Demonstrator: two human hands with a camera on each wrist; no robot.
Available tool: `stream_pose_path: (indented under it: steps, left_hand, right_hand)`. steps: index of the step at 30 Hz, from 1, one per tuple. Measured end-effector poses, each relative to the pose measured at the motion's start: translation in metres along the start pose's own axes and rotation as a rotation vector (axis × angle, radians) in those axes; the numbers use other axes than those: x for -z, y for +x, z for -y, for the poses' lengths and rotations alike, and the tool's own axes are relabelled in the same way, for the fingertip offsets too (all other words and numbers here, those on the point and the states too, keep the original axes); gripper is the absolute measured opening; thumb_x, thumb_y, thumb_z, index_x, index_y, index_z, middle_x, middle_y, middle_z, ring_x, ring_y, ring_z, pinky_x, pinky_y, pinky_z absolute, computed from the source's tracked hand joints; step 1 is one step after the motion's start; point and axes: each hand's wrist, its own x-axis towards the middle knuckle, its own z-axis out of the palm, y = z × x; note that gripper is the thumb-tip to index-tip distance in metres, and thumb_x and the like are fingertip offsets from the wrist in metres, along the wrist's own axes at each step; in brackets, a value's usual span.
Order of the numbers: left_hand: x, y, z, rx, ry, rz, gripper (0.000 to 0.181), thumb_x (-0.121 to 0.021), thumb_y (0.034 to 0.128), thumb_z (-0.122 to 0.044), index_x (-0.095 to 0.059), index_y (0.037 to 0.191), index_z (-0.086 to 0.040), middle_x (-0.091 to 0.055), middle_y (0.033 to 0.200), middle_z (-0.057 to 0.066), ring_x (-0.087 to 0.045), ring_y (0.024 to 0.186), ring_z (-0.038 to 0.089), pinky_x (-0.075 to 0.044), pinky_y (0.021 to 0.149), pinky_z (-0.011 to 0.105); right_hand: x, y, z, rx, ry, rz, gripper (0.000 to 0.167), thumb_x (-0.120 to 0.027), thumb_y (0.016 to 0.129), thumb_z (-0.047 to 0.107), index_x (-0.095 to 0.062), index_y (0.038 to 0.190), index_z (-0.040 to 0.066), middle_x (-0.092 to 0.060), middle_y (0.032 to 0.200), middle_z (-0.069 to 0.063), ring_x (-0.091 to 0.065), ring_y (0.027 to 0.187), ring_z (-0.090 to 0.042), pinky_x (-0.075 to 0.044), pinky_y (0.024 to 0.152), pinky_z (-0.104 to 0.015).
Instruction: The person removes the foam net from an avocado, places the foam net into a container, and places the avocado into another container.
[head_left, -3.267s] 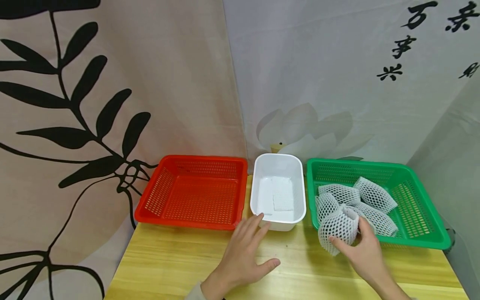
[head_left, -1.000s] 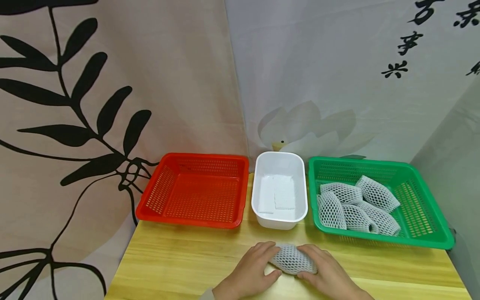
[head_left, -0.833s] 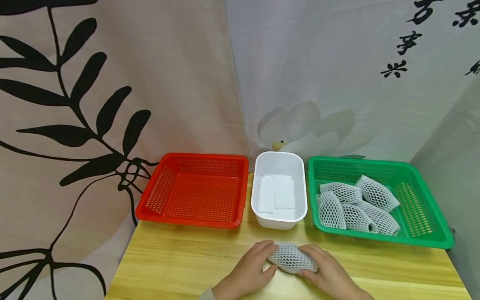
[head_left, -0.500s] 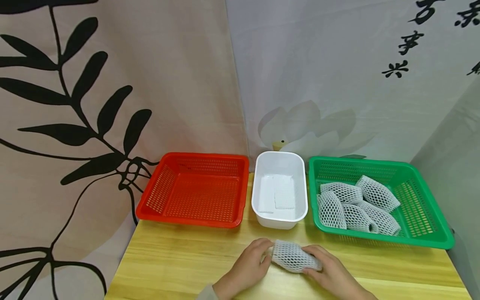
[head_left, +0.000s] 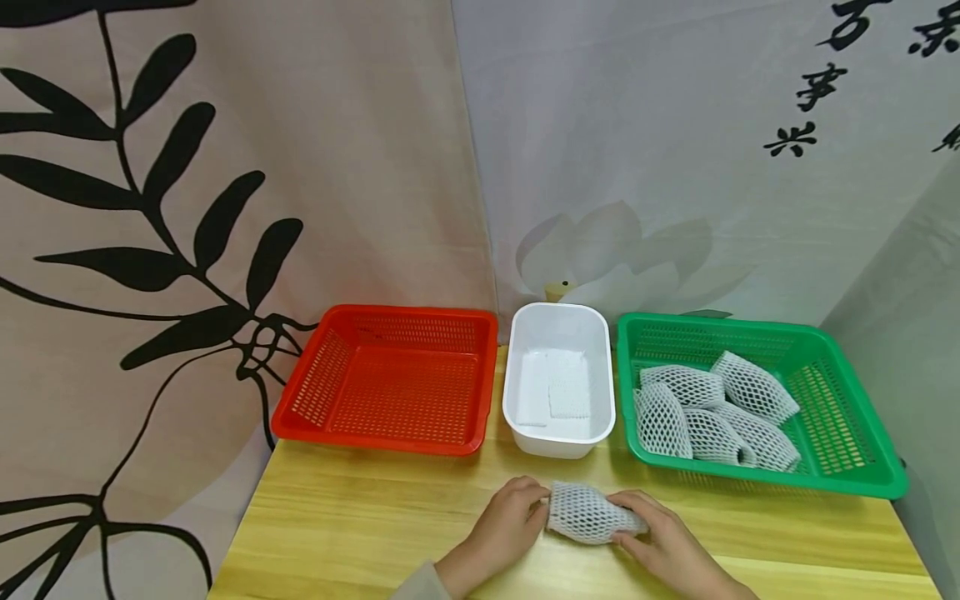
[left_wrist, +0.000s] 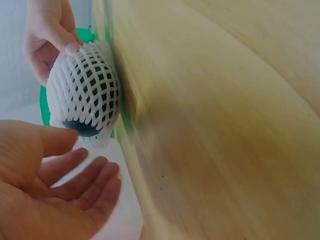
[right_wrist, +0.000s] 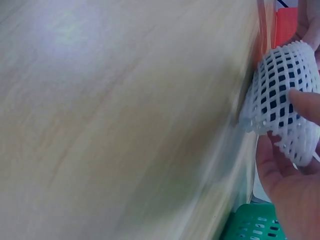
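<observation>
Sleeve of white foam mesh: right hand pinches one end, left hand loosely curved, right by the other!

A white net sleeve, seconds ago well right of the left hand, now sits between that and the right hand; the left hand, earlier draped over the sleeve's end, has drawn back beside it.

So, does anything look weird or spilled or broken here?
Nothing looks spilled or broken. The oddest bit: the white net in the right hand is open at one end, so something dark shows there. The other nets in the green basket lie at jumbled angles, but that seems fine.
</observation>
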Motion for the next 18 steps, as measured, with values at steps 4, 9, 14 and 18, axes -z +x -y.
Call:
stream_pose_path:
  steps: [4,9,14,18]
  left_hand:
    - [-0.0011,0.0008,-0.0006,0.015,-0.041,0.006,0.021,-0.069,0.099,-0.01,-0.077,0.117,-0.004,-0.069,0.109,0.0,-0.062,0.102,0.008,-0.055,0.09,0.029]
    - [-0.0022,0.0,-0.0031,-0.019,-0.09,0.023,0.027,-0.072,0.0962,-0.008,-0.075,0.123,-0.003,-0.069,0.12,0.002,-0.063,0.113,0.012,-0.053,0.099,0.03]
    - [-0.003,0.0001,-0.0046,-0.086,-0.074,0.034,0.036,-0.075,0.0924,-0.006,-0.072,0.129,-0.003,-0.067,0.132,0.006,-0.061,0.125,0.017,-0.05,0.107,0.033]
    - [-0.0038,0.0013,-0.0045,-0.128,-0.062,0.047,0.043,-0.078,0.0897,-0.006,-0.071,0.132,-0.005,-0.064,0.137,0.006,-0.059,0.129,0.018,-0.048,0.109,0.033]
  right_hand:
    - [-0.0014,-0.0006,-0.0014,0.005,0.003,-0.03,0.049,-0.087,0.082,0.001,-0.069,0.126,0.013,-0.07,0.121,0.003,-0.066,0.11,-0.01,-0.044,0.097,-0.009]
    - [-0.0018,-0.001,-0.0047,-0.02,0.016,-0.033,0.049,-0.085,0.082,-0.002,-0.069,0.125,0.014,-0.07,0.12,0.006,-0.066,0.11,-0.006,-0.044,0.095,-0.008]
    - [-0.0015,-0.0009,-0.0053,-0.051,0.05,-0.021,0.045,-0.083,0.084,-0.001,-0.069,0.124,0.014,-0.071,0.119,0.005,-0.066,0.108,-0.005,-0.049,0.091,-0.013]
    - [-0.0011,-0.0015,-0.0046,-0.07,0.069,-0.019,0.04,-0.082,0.086,0.0,-0.07,0.122,0.013,-0.071,0.117,0.002,-0.065,0.106,-0.004,-0.052,0.087,-0.015]
